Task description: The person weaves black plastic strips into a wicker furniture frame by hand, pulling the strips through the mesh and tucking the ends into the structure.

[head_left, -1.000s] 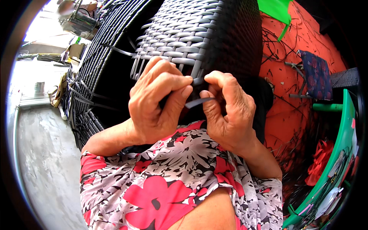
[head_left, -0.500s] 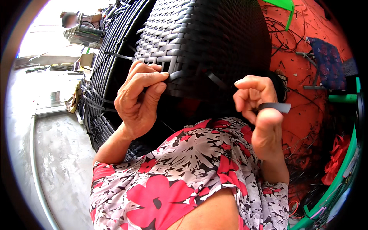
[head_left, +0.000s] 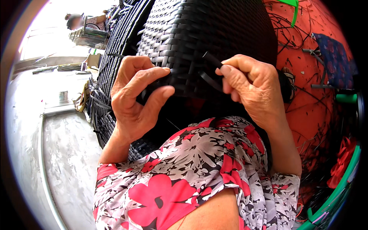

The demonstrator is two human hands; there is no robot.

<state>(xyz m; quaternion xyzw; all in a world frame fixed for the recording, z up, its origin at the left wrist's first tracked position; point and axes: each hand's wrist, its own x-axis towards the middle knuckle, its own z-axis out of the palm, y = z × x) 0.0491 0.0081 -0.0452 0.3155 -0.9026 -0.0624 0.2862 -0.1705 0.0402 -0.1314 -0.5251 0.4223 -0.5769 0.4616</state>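
left hand [head_left: 134, 99] pinches the black woven basket [head_left: 199, 42]; right hand [head_left: 249, 88] grips a black strip [head_left: 210, 71]; orange mat [head_left: 314, 111] beside.

Two hands — left hand [head_left: 134, 101] and right hand [head_left: 251, 90]; one black woven basket [head_left: 207, 34] at them; one loose black strip [head_left: 209, 71] in the right fingers; one more woven piece [head_left: 115, 50] behind on the left; one blue patterned cloth [head_left: 333, 61] on one orange floor [head_left: 310, 111]; one person [head_left: 74, 21] far off — blurred.
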